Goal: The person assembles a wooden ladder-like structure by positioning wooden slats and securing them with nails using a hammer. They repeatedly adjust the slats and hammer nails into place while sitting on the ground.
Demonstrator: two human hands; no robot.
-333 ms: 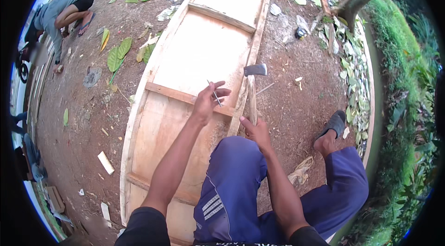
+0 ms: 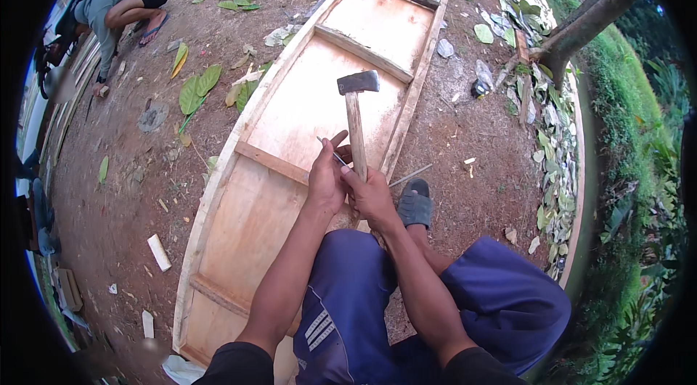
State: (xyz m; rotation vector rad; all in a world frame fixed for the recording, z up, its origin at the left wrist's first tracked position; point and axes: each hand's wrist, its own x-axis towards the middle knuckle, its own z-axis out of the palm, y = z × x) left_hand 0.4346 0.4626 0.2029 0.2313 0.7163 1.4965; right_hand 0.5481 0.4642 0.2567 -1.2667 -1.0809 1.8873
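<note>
My right hand (image 2: pixel 372 198) is closed around the wooden handle of a hatchet (image 2: pixel 355 124), which stands upright with its dark metal head at the top. Close beside it, my left hand (image 2: pixel 327 183) pinches a thin metal nail (image 2: pixel 339 159) between thumb and fingers. The two hands nearly meet, and I cannot tell whether they touch. Beneath them lies a long wooden frame (image 2: pixel 290 105) with a plywood panel, raised side rails and several crosspieces (image 2: pixel 272 162). My knee is bent over its near part.
My sandalled foot (image 2: pixel 415 203) is by the right rail, near a thin stick (image 2: pixel 411 175). A tape measure (image 2: pixel 480 88) lies farther right, before a tree trunk (image 2: pixel 573 29). Another person (image 2: pixel 120 4) bends down at far left. Leaves and wood offcuts (image 2: pixel 159 252) litter the ground.
My right hand has brought the hatchet left, from beside the right rail to over the panel next to my left hand. My sandalled foot has moved in toward the frame.
</note>
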